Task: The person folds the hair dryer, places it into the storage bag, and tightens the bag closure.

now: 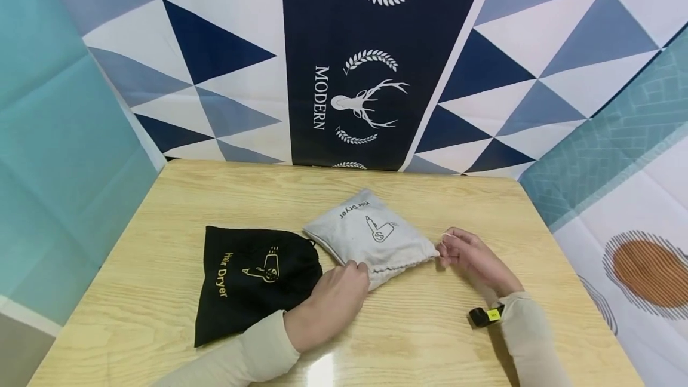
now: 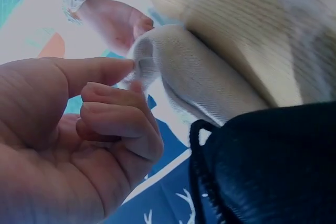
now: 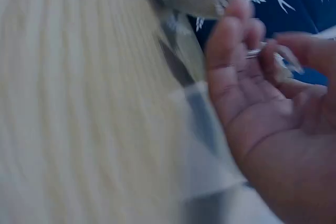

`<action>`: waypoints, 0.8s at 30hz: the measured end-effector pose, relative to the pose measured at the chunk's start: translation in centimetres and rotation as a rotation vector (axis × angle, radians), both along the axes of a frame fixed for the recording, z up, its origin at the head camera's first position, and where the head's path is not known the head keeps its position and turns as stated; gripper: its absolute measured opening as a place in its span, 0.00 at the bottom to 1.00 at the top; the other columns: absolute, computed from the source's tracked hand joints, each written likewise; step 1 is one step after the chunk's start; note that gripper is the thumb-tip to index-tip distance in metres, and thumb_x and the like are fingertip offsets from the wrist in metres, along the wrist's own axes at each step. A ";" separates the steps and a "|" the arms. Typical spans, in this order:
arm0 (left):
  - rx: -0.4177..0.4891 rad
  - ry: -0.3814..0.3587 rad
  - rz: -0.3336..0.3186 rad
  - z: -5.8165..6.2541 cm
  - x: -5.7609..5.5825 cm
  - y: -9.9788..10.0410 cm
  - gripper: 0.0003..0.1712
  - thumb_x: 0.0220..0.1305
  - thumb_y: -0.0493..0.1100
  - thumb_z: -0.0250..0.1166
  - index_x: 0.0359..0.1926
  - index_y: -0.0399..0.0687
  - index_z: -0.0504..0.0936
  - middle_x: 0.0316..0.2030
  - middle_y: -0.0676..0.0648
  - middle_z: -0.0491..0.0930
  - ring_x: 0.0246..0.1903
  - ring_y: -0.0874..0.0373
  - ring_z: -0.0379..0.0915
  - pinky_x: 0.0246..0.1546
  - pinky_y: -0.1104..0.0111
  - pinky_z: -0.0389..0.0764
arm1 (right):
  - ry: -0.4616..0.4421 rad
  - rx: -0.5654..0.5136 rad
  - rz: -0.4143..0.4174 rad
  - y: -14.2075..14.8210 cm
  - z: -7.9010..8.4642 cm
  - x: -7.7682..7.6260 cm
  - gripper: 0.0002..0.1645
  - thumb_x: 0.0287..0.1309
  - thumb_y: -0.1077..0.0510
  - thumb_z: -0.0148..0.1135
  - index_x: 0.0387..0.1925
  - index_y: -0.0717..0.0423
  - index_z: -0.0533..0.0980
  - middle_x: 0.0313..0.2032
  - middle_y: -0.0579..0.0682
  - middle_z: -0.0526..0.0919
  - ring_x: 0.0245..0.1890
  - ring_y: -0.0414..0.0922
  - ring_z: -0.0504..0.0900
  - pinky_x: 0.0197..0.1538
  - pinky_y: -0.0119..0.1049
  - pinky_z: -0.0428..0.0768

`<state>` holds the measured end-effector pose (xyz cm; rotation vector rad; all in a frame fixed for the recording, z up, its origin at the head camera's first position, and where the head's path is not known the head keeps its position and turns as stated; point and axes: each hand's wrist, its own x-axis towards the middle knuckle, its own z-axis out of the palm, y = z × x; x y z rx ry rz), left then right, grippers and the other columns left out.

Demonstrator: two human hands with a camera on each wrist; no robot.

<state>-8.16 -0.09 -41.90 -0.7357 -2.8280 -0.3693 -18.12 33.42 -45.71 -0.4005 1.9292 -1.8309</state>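
Observation:
A grey drawstring pouch [image 1: 395,220] printed "Hair Dryer" lies on the wooden table, its gathered mouth towards the near right. My left hand [image 1: 335,294] pinches the near corner of that mouth between thumb and index finger; the left wrist view shows the folded cloth [image 2: 181,61] at the fingertips. At the other end of the mouth, my right hand [image 1: 473,258] holds the pale drawstring [image 3: 286,59] in curled fingers. A black drawstring pouch [image 1: 249,282] with gold print lies left of the grey one, partly behind my left hand and sleeve.
The light wood table [image 1: 408,339] backs onto a patterned cloth [image 1: 231,64] with triangles and a deer print. Teal cloth [image 1: 70,136] hangs on the left side. A small black device with a yellow label [image 1: 493,315] sits at my right wrist.

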 end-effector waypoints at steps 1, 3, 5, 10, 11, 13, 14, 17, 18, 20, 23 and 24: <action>0.006 -0.007 -0.007 0.0 -0.1 -0.1 0.12 0.63 0.38 0.64 0.24 0.44 0.74 0.20 0.49 0.73 0.17 0.55 0.74 0.12 0.66 0.71 | 0.058 0.128 0.006 0.0 0.4 0.1 0.13 0.78 0.58 0.44 0.45 0.64 0.71 0.29 0.54 0.77 0.27 0.46 0.80 0.35 0.39 0.82; 0.027 -0.028 -0.025 0.1 -0.2 -0.2 0.16 0.67 0.43 0.63 0.22 0.45 0.74 0.19 0.50 0.73 0.16 0.55 0.73 0.12 0.66 0.69 | 0.154 0.347 0.029 0.0 1.2 0.3 0.14 0.75 0.57 0.50 0.50 0.64 0.74 0.27 0.56 0.77 0.23 0.48 0.78 0.31 0.39 0.80; 0.047 -0.050 -0.039 0.3 -0.4 -0.4 0.19 0.69 0.47 0.61 0.21 0.45 0.74 0.17 0.50 0.72 0.16 0.56 0.73 0.11 0.66 0.68 | 0.197 0.480 0.068 0.0 1.8 0.6 0.16 0.73 0.57 0.54 0.53 0.63 0.77 0.25 0.58 0.77 0.21 0.51 0.75 0.30 0.40 0.78; 0.060 -0.051 -0.065 0.8 -1.0 -1.2 0.22 0.70 0.49 0.61 0.18 0.48 0.74 0.15 0.51 0.71 0.14 0.58 0.70 0.12 0.67 0.68 | 0.171 0.525 0.217 0.3 2.3 0.9 0.14 0.71 0.56 0.57 0.44 0.60 0.84 0.22 0.63 0.74 0.22 0.54 0.72 0.34 0.39 0.76; 0.066 -0.042 -0.076 0.9 -1.1 -1.4 0.22 0.71 0.49 0.60 0.18 0.49 0.74 0.15 0.51 0.70 0.14 0.58 0.69 0.12 0.67 0.68 | 0.165 0.514 0.238 0.3 2.2 0.8 0.13 0.71 0.56 0.57 0.41 0.60 0.84 0.22 0.64 0.74 0.22 0.55 0.71 0.33 0.40 0.76; 0.084 -0.033 -0.117 1.1 -1.3 -1.6 0.22 0.71 0.47 0.60 0.17 0.50 0.74 0.16 0.52 0.70 0.15 0.61 0.67 0.13 0.69 0.68 | 0.163 0.492 0.253 0.4 2.0 0.7 0.13 0.71 0.57 0.57 0.38 0.60 0.84 0.23 0.67 0.73 0.21 0.55 0.70 0.33 0.41 0.75; 0.094 -0.034 -0.155 1.1 -1.4 -1.6 0.21 0.71 0.45 0.60 0.18 0.50 0.74 0.16 0.53 0.69 0.15 0.62 0.66 0.14 0.71 0.68 | 0.167 0.486 0.249 0.5 1.8 0.7 0.13 0.72 0.57 0.56 0.38 0.61 0.83 0.22 0.67 0.73 0.21 0.55 0.70 0.32 0.41 0.75; 0.142 -0.083 -0.317 1.2 -1.1 -1.5 0.20 0.71 0.43 0.59 0.18 0.53 0.74 0.18 0.57 0.68 0.17 0.67 0.63 0.18 0.78 0.66 | 0.197 0.496 0.194 0.3 1.4 0.6 0.13 0.72 0.58 0.55 0.36 0.61 0.82 0.21 0.64 0.73 0.18 0.51 0.69 0.28 0.40 0.75; 0.155 -0.100 -0.371 1.2 -0.9 -1.4 0.19 0.70 0.41 0.58 0.18 0.53 0.73 0.18 0.58 0.67 0.18 0.68 0.61 0.19 0.79 0.65 | 0.213 0.511 0.171 0.2 1.3 0.6 0.13 0.73 0.58 0.54 0.36 0.61 0.81 0.20 0.62 0.73 0.17 0.49 0.69 0.27 0.39 0.74; 0.170 -0.115 -0.469 1.3 -0.4 -1.1 0.20 0.67 0.39 0.59 0.17 0.55 0.71 0.18 0.60 0.64 0.18 0.69 0.58 0.20 0.81 0.63 | 0.248 0.548 0.116 -0.2 1.1 0.6 0.14 0.73 0.58 0.54 0.34 0.61 0.80 0.19 0.56 0.72 0.16 0.45 0.67 0.24 0.36 0.73; 0.169 -0.095 -0.541 1.3 0.2 -0.7 0.22 0.63 0.36 0.59 0.14 0.56 0.67 0.16 0.60 0.60 0.17 0.69 0.53 0.18 0.81 0.60 | 0.351 0.636 0.045 -0.8 0.7 0.5 0.14 0.73 0.58 0.55 0.30 0.59 0.78 0.18 0.49 0.71 0.16 0.38 0.65 0.23 0.33 0.70; 0.166 -0.087 -0.549 1.3 0.3 -0.7 0.22 0.61 0.36 0.60 0.13 0.56 0.66 0.16 0.59 0.59 0.17 0.69 0.52 0.18 0.81 0.59 | 0.385 0.667 0.026 -1.0 0.7 0.5 0.14 0.72 0.58 0.55 0.29 0.58 0.78 0.18 0.48 0.71 0.16 0.37 0.65 0.24 0.33 0.69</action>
